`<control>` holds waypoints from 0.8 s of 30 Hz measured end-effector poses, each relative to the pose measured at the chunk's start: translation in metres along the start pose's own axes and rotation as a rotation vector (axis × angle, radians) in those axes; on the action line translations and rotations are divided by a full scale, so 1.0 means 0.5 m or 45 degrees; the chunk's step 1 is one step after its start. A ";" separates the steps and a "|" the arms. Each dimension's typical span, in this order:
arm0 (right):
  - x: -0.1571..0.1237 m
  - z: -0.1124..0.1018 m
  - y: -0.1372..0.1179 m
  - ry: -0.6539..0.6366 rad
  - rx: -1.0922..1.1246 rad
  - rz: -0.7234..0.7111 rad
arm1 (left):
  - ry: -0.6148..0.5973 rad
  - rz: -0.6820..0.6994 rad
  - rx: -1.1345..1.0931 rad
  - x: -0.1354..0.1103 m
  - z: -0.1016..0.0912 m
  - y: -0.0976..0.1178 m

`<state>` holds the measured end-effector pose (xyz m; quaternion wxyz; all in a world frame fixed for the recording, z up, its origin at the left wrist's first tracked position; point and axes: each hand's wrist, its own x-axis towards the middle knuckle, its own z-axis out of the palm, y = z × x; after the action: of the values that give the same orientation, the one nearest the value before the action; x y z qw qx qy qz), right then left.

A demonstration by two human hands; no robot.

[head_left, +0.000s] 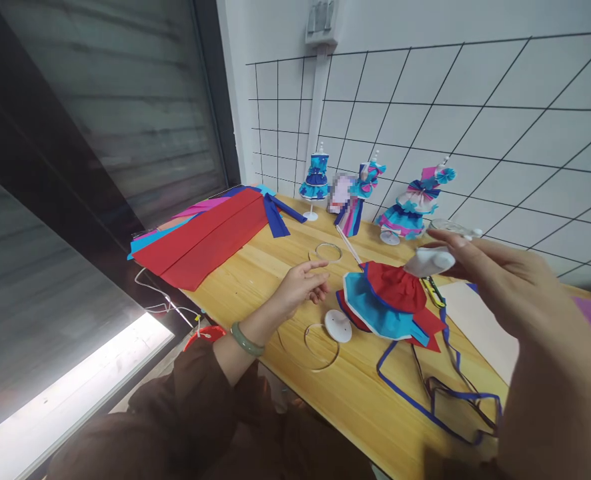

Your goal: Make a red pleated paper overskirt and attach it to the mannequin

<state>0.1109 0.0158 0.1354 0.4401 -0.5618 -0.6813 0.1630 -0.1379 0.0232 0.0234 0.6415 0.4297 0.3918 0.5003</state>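
My right hand (500, 280) grips the upper end of a small white dress form (429, 261), which is tilted over on its side above the table. A layered paper-like skirt, red over light blue with dark blue edging, is on the form (395, 287). The round white base (338, 326) points toward me on the left. My left hand (303, 287) hovers left of the skirt, index finger stretched and the others loosely bent, with nothing in it. Below the skirt a long dark blue ribbon (410, 403) lies in loops on the table.
Red sheets (210, 233) lie at the left on the wooden table (255, 280). Three dressed forms, one blue (316, 177), stand along the grid-patterned wall. Wire rings (328, 252), a yellow cutter (433, 292) and a pale sheet (475, 323) are nearby.
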 end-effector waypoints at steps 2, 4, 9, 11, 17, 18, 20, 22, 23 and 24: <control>-0.005 -0.011 -0.004 -0.075 0.017 0.088 | 0.008 -0.005 0.044 0.015 0.001 0.001; -0.010 -0.014 -0.009 -0.090 0.064 0.082 | 0.029 0.081 0.121 0.027 0.009 0.009; -0.014 -0.006 -0.019 -0.127 -0.005 -0.059 | -0.075 0.652 0.540 0.037 0.047 0.069; -0.013 0.001 -0.020 -0.124 0.037 -0.083 | -0.231 0.811 0.715 0.039 0.066 0.101; -0.005 0.023 -0.004 -0.097 0.136 -0.133 | -0.789 0.599 0.638 0.061 0.112 0.156; -0.003 0.026 -0.001 -0.096 0.142 -0.130 | -0.827 0.573 0.599 0.065 0.116 0.158; -0.001 0.031 0.006 -0.107 0.176 -0.112 | -0.838 0.563 0.533 0.070 0.121 0.157; 0.001 0.035 0.011 -0.136 0.215 -0.076 | -0.794 0.596 0.489 0.074 0.121 0.153; 0.001 0.037 0.013 -0.136 0.236 -0.049 | -0.764 0.618 0.472 0.076 0.118 0.151; 0.002 0.039 0.014 -0.124 0.263 -0.020 | -0.722 0.643 0.459 0.079 0.114 0.150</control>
<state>0.1002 0.0240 0.1198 0.4632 -0.4993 -0.6860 0.2560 -0.0999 0.0625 0.1098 0.4957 0.7383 0.1631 0.4273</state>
